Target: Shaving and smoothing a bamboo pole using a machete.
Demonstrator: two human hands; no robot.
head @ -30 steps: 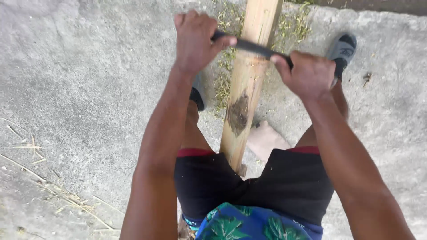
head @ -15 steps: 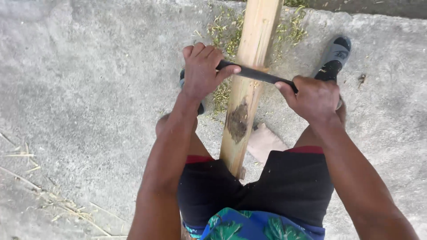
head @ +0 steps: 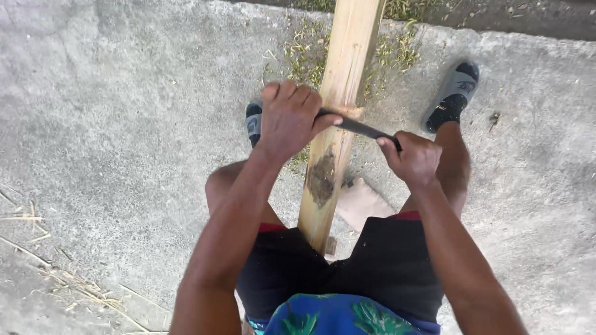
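both hands' fingers (head: 292,99) clench a dark blade (head: 363,128) across the plank (head: 338,105), sandals (head: 456,87) flanking

The plank (head: 343,87) is pale bare wood, smooth along the grain, with one dark rough patch low down. The blade (head: 359,127) across it looks like dark, matt metal. The floor (head: 124,124) is grey, gritty concrete. The sandals (head: 454,93) look like matt rubber; the shorts (head: 397,267) are black cloth.
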